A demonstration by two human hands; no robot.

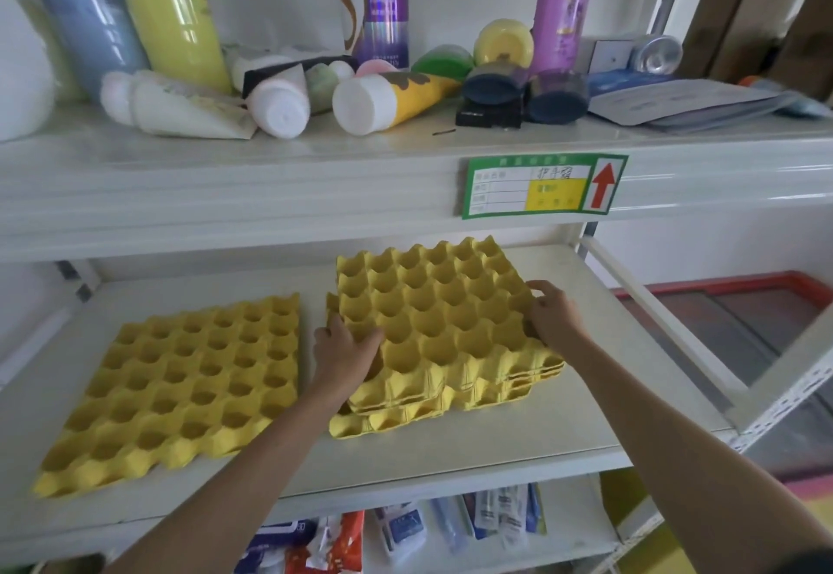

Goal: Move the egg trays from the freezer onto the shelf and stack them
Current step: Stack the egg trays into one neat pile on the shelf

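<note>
yellow pulp egg trays on the white middle shelf. a stack of egg trays sits right of centre, layers slightly skewed, top one not squared with those below. left hand grips the stack's near-left edge, fingers curled into the cups. right hand pinches the stack's right edge, fingers curled over the rim. a single egg tray lies flat to the left, near the stack but apart. upper shelf carries tubes, bottles and caps, with a green shelf label bearing a red arrow on its front lip. chest freezer with a red rim at lower right, beyond the rack.
</note>
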